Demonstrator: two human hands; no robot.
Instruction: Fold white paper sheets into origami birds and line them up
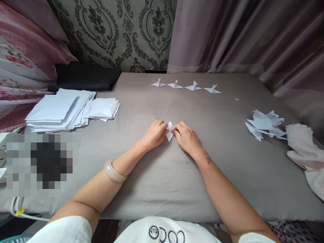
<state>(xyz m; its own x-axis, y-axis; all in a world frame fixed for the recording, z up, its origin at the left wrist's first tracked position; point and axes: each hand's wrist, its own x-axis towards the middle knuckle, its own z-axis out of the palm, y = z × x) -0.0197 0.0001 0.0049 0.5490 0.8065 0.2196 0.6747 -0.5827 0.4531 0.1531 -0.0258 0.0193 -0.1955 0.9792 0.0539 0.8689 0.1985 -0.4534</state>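
Note:
Between my two hands, at the middle of the grey-covered table, is a small white folded paper [170, 131] in a diamond shape. My left hand [156, 134] pinches its left side with closed fingers. On the opposite edge, the fingers of my right hand [186, 135] are closed as well. Both hands rest low against the cloth, and the paper's side corners are hidden under the fingertips.
Folded paper cranes [193, 86] stand in a row at the back. A heap of folded paper [267, 123] lies right, beside pale cloth [301, 145]. At left are a stack of white sheets [55, 109], smaller squares [103, 108] and a black cloth item [86, 76].

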